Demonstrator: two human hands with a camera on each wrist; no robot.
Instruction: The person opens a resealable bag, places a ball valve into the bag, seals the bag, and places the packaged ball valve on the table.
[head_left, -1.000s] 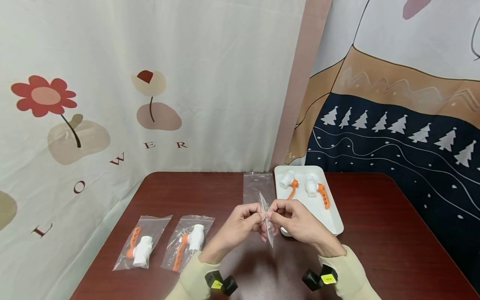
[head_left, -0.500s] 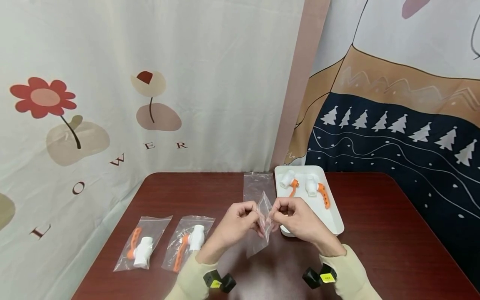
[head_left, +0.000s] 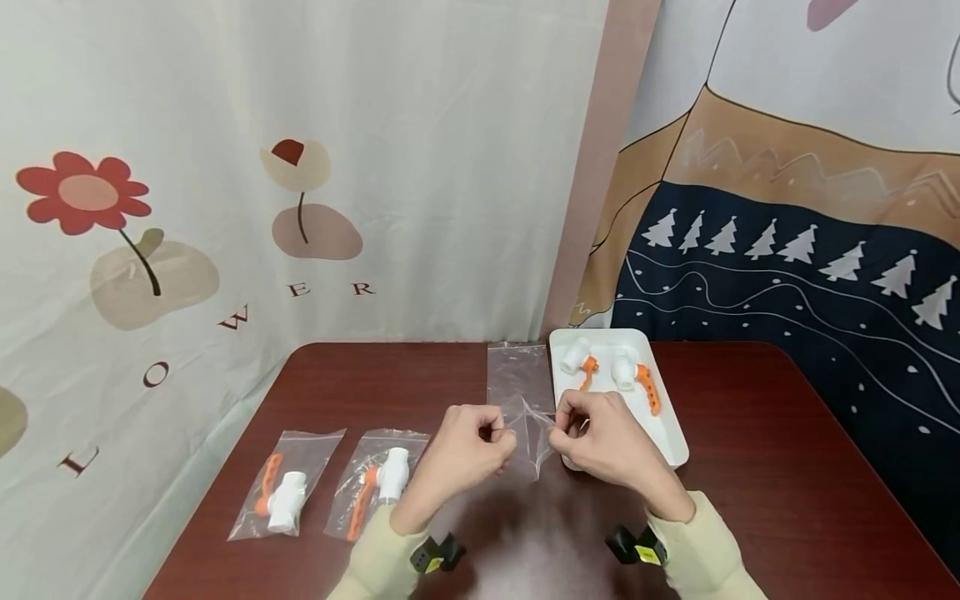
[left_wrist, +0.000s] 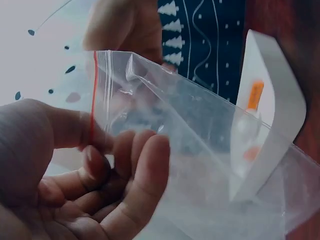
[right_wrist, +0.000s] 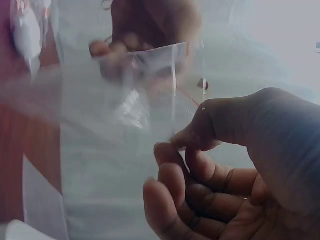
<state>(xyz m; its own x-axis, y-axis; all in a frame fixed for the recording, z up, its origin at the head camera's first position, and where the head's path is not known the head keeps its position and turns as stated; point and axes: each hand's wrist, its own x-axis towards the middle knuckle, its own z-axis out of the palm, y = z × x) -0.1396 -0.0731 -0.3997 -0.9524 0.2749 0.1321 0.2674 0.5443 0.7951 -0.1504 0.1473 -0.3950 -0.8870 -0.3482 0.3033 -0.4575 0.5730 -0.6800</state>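
A clear zip-lock bag (head_left: 534, 433) with a red line along its mouth is stretched between both hands above the table, its opening parted; nothing shows inside it. My left hand (head_left: 471, 442) pinches one side of the mouth between thumb and curled fingers, as the left wrist view shows on the bag (left_wrist: 200, 135). On the other side, my right hand (head_left: 603, 437) pinches the opposite edge. Just beyond the right hand sits a white tray (head_left: 667, 433) carrying two white valves with orange handles, the left valve (head_left: 576, 357) and the right valve (head_left: 624, 371).
Another clear bag (head_left: 513, 371) lies flat at the table's back, left of the tray. On the left side lie two bagged valves, the outer one (head_left: 285, 502) and the inner one (head_left: 393, 475). Printed curtains (head_left: 450, 167) hang behind the dark red table (head_left: 787, 467).
The bag between my hands has gone from nearly flat to spread at its mouth. My left hand has drawn slightly leftward, and the hands are farther apart.
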